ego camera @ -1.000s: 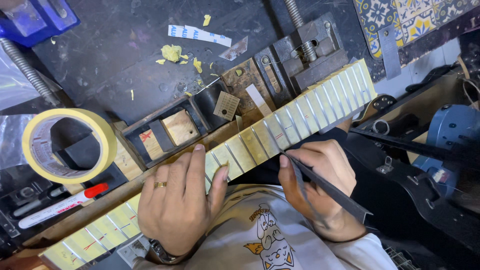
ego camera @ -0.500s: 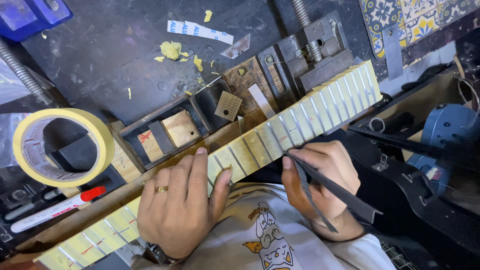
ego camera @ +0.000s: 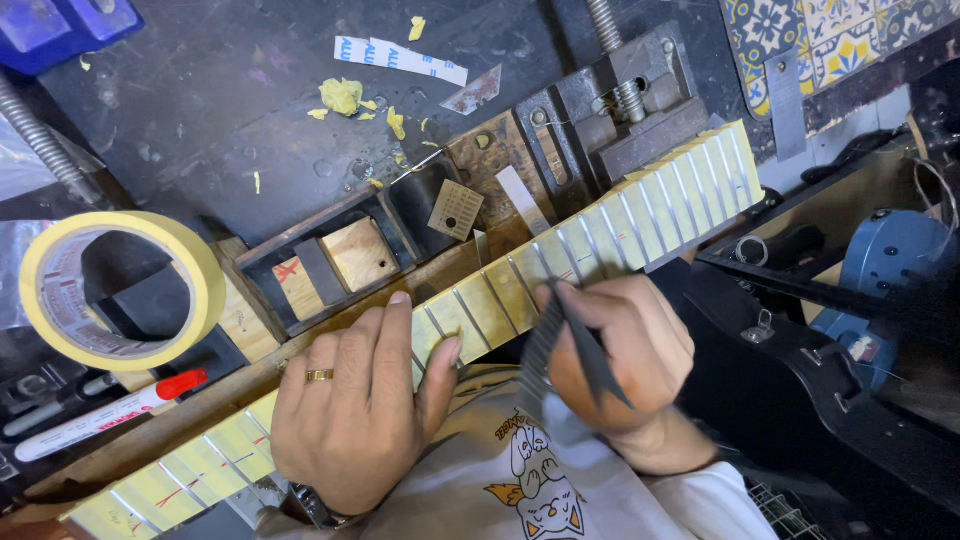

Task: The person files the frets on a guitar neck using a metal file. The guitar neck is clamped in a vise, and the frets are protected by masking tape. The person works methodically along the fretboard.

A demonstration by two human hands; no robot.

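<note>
A long fretboard point(ego camera: 660, 205) with metal frets and yellow tape between them lies slanted across the bench, from lower left to upper right. My left hand point(ego camera: 355, 400), with a ring on one finger, presses flat on its lower middle part. My right hand point(ego camera: 620, 355) grips a dark, narrow file point(ego camera: 585, 350) at the fretboard's near edge, just right of my left thumb. The file is blurred by motion.
A roll of yellow masking tape point(ego camera: 115, 290) lies at the left, with a white marker with a red cap point(ego camera: 105, 415) below it. Wooden blocks point(ego camera: 330, 265) and a metal vise point(ego camera: 620, 100) sit behind the fretboard. Tape scraps point(ego camera: 345, 97) litter the dark bench. A blue machine point(ego camera: 890, 260) stands at the right.
The file in my right hand has swung from lying low to the right to pointing up at the fretboard edge, and is now blurred. My left hand stays in place.
</note>
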